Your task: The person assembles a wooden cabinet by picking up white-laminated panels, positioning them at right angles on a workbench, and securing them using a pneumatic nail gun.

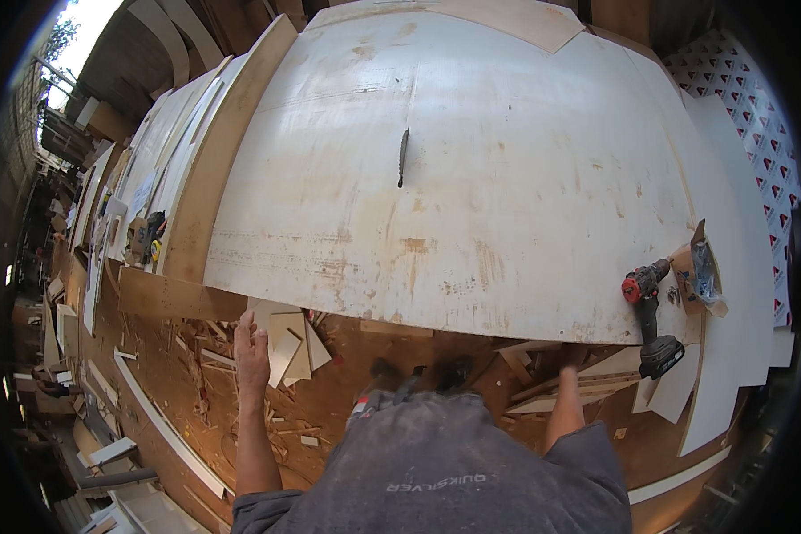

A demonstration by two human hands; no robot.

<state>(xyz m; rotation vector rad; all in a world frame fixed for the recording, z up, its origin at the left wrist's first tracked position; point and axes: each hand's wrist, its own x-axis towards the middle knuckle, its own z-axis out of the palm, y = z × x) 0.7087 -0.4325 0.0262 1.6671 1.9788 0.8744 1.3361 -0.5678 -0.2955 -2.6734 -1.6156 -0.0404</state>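
Observation:
My left hand (251, 351) is raised just off the near left edge of a large stained white board (525, 205). Its fingers point up and look loosely stretched, with nothing seen in them. At the board's near right edge, my right hand (572, 354) goes into shadow underneath, so its fingers are hidden. A cordless drill (648, 311) with a red collar and black battery lies on the near right corner, above that hand. A slim dark rod with a ridged edge (403, 158) rests near the middle of the board.
A long upright wooden panel (227, 151) borders the left side, with stacked sheets beyond it. An opened cardboard box (696, 271) holding a clear plastic bag stands beside the drill. Wood offcuts (289, 349) and scraps litter the brown floor. White sheets (730, 222) lean along the right.

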